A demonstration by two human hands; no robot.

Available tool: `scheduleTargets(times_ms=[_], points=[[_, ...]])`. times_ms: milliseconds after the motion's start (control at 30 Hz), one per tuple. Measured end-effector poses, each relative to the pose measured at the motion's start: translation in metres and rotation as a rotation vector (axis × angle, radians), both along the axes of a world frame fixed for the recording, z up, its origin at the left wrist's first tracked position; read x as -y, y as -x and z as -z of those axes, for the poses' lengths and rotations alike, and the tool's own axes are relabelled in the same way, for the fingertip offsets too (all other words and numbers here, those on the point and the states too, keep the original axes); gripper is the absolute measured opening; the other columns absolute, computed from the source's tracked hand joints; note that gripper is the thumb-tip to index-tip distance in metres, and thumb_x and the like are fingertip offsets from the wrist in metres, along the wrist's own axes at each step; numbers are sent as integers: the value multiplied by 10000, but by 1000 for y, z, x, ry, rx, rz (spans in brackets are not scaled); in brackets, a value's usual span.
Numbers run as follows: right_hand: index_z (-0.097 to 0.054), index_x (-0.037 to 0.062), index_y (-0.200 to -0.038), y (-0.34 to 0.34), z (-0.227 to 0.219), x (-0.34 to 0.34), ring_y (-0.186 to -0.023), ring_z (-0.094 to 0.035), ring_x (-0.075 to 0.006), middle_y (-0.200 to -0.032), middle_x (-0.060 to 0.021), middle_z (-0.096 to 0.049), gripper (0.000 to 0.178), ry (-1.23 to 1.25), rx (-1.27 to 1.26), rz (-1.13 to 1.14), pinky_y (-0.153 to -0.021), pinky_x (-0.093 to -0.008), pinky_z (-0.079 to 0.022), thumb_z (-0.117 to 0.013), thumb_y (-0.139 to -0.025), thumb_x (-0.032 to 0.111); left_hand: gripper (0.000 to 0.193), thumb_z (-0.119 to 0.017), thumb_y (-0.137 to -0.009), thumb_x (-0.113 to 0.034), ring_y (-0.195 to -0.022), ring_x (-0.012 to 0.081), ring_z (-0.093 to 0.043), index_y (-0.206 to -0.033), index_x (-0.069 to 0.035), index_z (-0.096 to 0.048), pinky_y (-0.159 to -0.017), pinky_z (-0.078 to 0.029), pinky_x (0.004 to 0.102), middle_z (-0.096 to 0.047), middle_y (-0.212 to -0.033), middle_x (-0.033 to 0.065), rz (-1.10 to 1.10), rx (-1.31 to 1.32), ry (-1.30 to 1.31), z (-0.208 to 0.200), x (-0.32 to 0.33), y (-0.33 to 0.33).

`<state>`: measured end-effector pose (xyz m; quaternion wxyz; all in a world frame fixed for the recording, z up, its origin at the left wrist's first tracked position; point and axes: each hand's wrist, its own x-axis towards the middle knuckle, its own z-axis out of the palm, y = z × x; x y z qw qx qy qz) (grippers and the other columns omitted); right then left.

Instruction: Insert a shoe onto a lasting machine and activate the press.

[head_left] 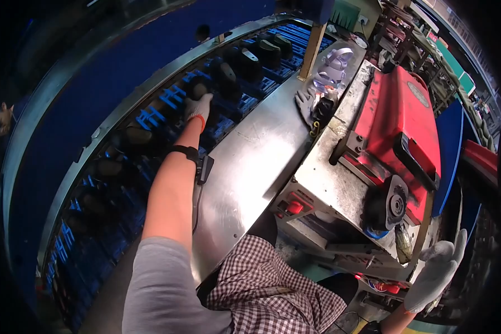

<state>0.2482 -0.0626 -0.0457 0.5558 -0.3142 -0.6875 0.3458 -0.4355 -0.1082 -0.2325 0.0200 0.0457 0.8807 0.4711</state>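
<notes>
My left hand [199,107], in a pale glove with an orange cuff, reaches over the conveyor of blue slats [172,97]. Its fingers close round the near end of a dark shoe-shaped piece [197,86]; shadow hides part of the grip. Similar dark pieces lie along the slats, among them one with a light patch on top [249,54]. My right hand [437,273], gloved in white, is at the lower right near the machine's front corner. Its fingers are stretched out with the thumb apart, and nothing is in it.
A metal ledge [261,150] runs beside the conveyor. Lilac sandals [334,67] and a grey glove [304,106] lie at its far end, near a wooden post [313,51]. On the right stands a machine with a red cover [401,122] and a round black fitting [395,203].
</notes>
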Motion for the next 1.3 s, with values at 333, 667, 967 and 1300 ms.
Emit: scheduleTargets(times_ms=[333,667,967,1300], points=[[-387,30,-1634,-21,32,-11,-794,-512,-99,-871,-4,-506,776,-57,32,84,-833,-294,-445,-349,-1113,604,991,-743,-897,-579,-1521,442,-379,-1628,-40,-346,-1244,-284,569,-484,-1593,246,-280,-682,219,-12,109,-46],[-391,37,-1623,-11,40,-2,-827,-551,-107,-964,-54,-610,792,47,-53,-33,-759,-227,-426,-337,-1085,616,1332,-877,-693,-514,-1445,433,-501,-1669,-32,-110,-1241,-364,496,-408,-1611,320,-785,237,-137,8,171,35],[-453,-32,-1542,-8,31,13,-766,-667,-174,-942,-113,-697,786,107,-222,-140,-737,-318,-558,-477,-1087,608,483,-591,-1004,-238,-1393,391,-563,-1405,31,-613,-1199,-408,604,-612,-1485,211,162,494,-1260,48,307,41],[-486,-2,-1543,18,1,26,-983,-622,-136,-1117,-57,-672,568,219,-66,-556,-962,-308,-517,-623,-1064,271,853,-575,-938,-304,-1518,423,-413,-1674,-8,-261,-1291,-310,531,-288,-1716,256,997,711,-1318,-38,167,-155]])
